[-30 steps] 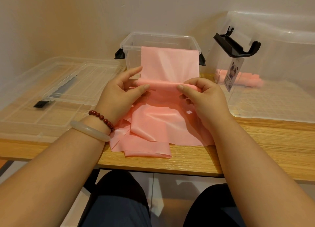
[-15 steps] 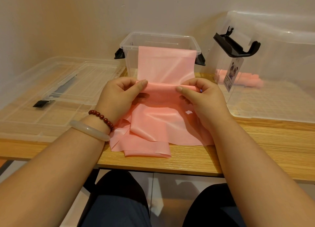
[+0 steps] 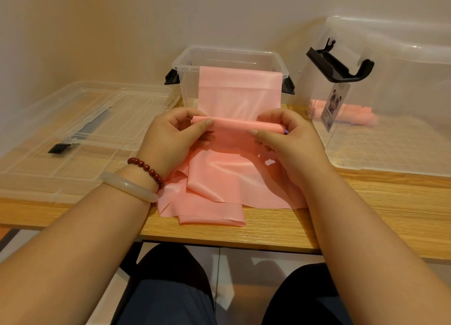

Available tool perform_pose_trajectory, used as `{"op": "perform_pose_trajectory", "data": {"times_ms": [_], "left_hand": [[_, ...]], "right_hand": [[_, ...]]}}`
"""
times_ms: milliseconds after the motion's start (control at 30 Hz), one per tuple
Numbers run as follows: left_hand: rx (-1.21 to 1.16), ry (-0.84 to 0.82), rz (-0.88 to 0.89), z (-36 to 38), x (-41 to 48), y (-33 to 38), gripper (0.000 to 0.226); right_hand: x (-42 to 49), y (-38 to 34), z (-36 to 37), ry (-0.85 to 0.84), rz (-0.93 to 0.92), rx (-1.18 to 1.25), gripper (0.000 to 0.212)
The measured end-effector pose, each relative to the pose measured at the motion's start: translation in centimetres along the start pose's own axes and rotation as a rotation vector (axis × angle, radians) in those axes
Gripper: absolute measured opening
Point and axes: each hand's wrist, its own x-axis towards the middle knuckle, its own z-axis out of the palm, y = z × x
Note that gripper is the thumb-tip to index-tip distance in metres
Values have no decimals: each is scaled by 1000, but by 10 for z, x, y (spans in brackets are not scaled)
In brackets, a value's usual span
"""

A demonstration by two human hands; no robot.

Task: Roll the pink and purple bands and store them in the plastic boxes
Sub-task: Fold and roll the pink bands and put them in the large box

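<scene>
**A:** So what was in the boxes when we got to this bit?

**B:** The big clear plastic box (image 3: 402,68) on the right had a few rolled-up pink bands (image 3: 358,117) lying on its floor, behind the panda tag (image 3: 335,105). The small clear plastic box with black latches (image 3: 189,85) at the back had our thin pink rubbery band (image 3: 231,178) hanging down its front wall from the rim. Two flat clear lids (image 3: 73,134) sat on the left of the wooden table (image 3: 378,214).

**A:** Anything different from a second before?

**B:** A bit, yeah. The fingers of our left hand (image 3: 168,139) had been stretched forward. By now they'd curled back over the roll.

**A:** And the grip?

**B:** We pinched the rolled part at both ends, left hand on the left end and right hand (image 3: 290,141) on the right. Thumbs were on the near side, fingers curled over the top. The loose rest lay crumpled on the table under our wrists.
</scene>
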Motion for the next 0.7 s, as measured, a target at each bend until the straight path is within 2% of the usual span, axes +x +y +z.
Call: {"op": "perform_pose_trajectory", "data": {"times_ms": [100, 267, 400, 500, 700], "left_hand": [[40, -3, 9, -1, 0, -1, 4], [-4, -52, 8, -3, -1, 0, 22], [21, -26, 12, -2, 0, -1, 9], [-15, -18, -12, -1, 1, -2, 3], [38, -16, -2, -2, -1, 1, 7]], "right_hand": [[1, 1, 0, 34, -23, -40, 13], [2, 1, 0, 44, -27, -45, 13], [0, -2, 2, 21, -8, 15, 13], [-2, -3, 0, -18, -7, 52, 28], [1, 0, 0, 40, -59, -27, 11]]}}
